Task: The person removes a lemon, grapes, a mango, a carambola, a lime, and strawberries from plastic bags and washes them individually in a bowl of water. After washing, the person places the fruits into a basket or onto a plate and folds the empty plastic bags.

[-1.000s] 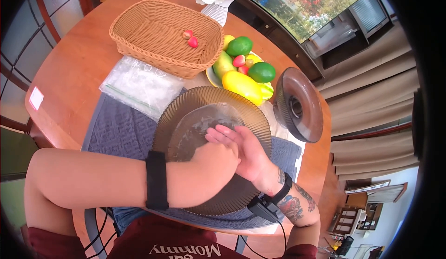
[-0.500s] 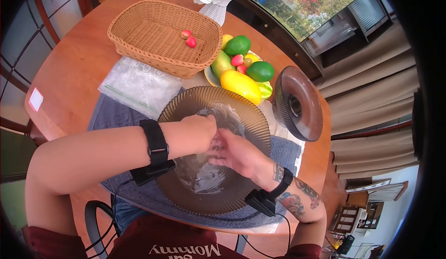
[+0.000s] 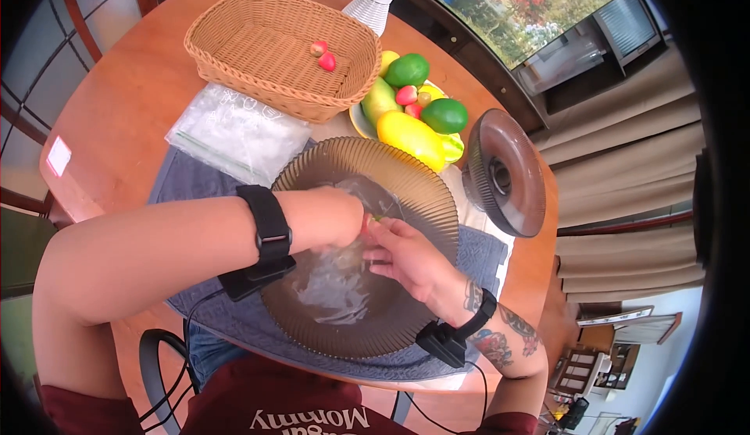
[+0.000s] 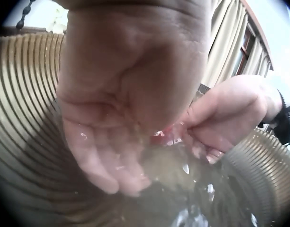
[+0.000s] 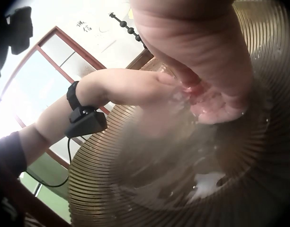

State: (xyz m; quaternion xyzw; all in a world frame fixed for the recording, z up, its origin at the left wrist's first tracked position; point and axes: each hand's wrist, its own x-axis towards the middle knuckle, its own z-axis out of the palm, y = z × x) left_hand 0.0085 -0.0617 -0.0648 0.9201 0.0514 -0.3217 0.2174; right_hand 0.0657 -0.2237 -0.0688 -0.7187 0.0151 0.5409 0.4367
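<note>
A large ribbed, brownish glass bowl (image 3: 433,189) of water stands on a blue-grey towel. Above its middle, the right hand (image 3: 410,259) pinches a strawberry (image 3: 367,222), a small red fruit with a bit of green, between thumb and fingers. The left hand (image 3: 332,215) is against its other side. In the left wrist view the left hand (image 4: 130,94) has its fingers loosely extended down into the water, beside the red fruit (image 4: 165,134). The right wrist view shows the right hand (image 5: 201,52) with wet fingertips at the water surface, the fruit partly hidden.
A wicker basket (image 3: 234,64) with two small red fruits is at the back. Beside it are a plate of mixed fruit (image 3: 410,138), a plastic bag (image 3: 234,134) and a white vase (image 3: 369,13). An empty dark glass dish (image 3: 512,173) leans at the right.
Both hands have stayed over the bowl; the left has drawn back from crossing over the right palm. The red fruit now shows between them, and the water is rippled.
</note>
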